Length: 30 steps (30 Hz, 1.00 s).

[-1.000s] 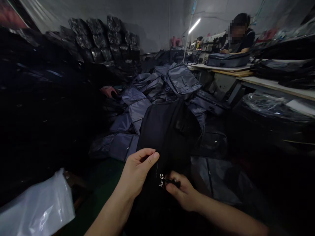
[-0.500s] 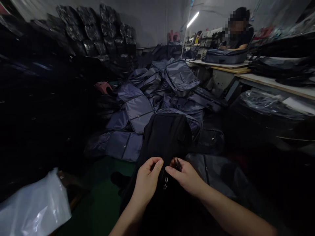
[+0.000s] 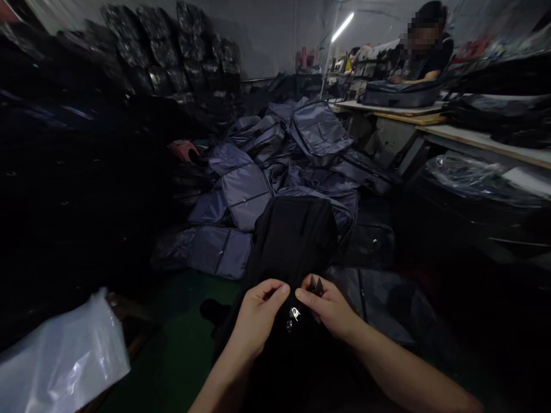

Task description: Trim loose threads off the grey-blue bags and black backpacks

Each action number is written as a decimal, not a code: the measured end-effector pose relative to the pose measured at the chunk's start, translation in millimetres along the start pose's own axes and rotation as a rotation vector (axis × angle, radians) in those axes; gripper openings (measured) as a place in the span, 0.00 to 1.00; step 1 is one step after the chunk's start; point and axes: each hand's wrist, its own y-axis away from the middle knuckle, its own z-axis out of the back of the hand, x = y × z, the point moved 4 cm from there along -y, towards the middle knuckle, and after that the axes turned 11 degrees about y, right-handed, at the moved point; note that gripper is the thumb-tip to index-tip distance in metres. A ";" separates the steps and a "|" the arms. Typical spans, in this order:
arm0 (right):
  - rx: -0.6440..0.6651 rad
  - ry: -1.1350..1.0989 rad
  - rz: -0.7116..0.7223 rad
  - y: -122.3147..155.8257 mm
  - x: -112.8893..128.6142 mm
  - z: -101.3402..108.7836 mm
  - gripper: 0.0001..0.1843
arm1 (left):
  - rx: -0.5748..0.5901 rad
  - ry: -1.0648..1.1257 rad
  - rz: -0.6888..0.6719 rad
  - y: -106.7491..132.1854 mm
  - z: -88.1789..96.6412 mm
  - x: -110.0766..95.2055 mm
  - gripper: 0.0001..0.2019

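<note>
Centrally, left hand (image 3: 258, 315) and right hand (image 3: 329, 307) pinch the black bag (image 3: 293, 241) beside its zipper pulls (image 3: 295, 314); open green floor (image 3: 181, 344) lies left.

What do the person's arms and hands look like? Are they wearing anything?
No sleeves show on the left forearm or the right forearm; both are bare. The left hand and the right hand have no gloves, and no ring, watch or bracelet shows.
</note>
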 end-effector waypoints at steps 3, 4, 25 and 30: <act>-0.006 0.096 0.035 3.7 5.9 1.2 0.15 | -0.010 0.123 0.037 -1.3 -0.9 4.2 0.12; -0.013 0.156 0.054 6.0 10.3 2.7 0.14 | -0.013 0.158 0.049 -1.5 -1.1 5.0 0.11; 0.008 0.520 0.027 17.8 60.1 9.5 0.14 | 0.026 0.583 0.267 1.3 -7.9 9.9 0.13; 0.030 0.542 0.021 16.7 63.8 8.8 0.14 | 0.010 0.599 0.256 1.2 -9.0 7.3 0.15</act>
